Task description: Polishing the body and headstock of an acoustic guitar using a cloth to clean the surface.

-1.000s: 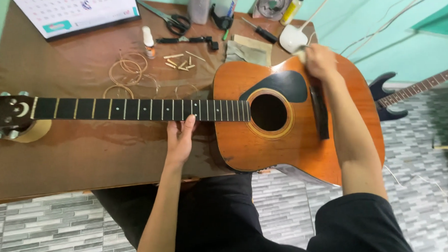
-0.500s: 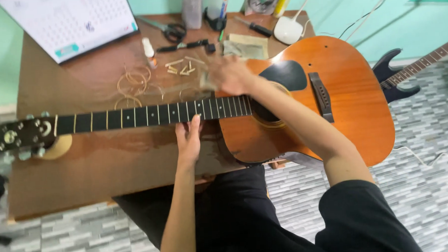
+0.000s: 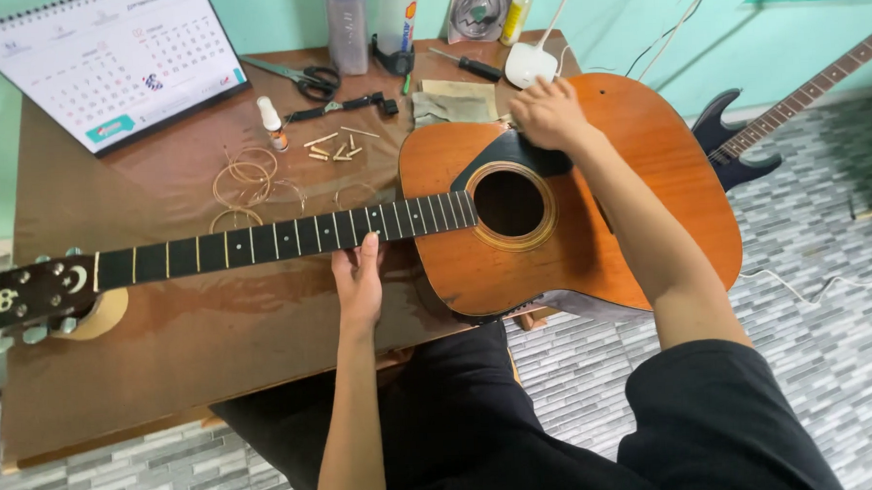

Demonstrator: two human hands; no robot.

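Across the brown worktop (image 3: 169,351) lay an orange-brown acoustic guitar (image 3: 646,180), stringless, its body hanging over the right edge and its dark neck (image 3: 262,243) running left to the headstock (image 3: 27,298). The left hand (image 3: 358,282) rested flat just below the neck, fingers pressed together and pointing at the fretboard, their tips touching its lower edge. The right hand (image 3: 547,114) sat on the upper bout above the sound hole (image 3: 508,203), fingers curled down on the black pickguard (image 3: 515,153); whether they pinched anything could not be told.

Just beyond that hand lay a folded grey-green cloth (image 3: 455,101) and a white rounded device (image 3: 531,64) with a cord. Left of the cloth, a scatter of about seven pale bridge pins (image 3: 334,147) lay near four or so coils of wire string (image 3: 245,179). One small white bottle with an orange cap (image 3: 273,125) stood by them.

Along the back edge stood one scissors (image 3: 300,78), one black tool (image 3: 344,107), one screwdriver (image 3: 464,64), a clear grey tube-shaped container (image 3: 349,28), a white bottle with a coloured label (image 3: 396,19) and a small yellow bottle (image 3: 517,10). At the back left corner leaned one white desk calendar (image 3: 111,63) with a teal patch low on its sheet.

On the tiled floor to the right lay a dark electric guitar (image 3: 742,143).
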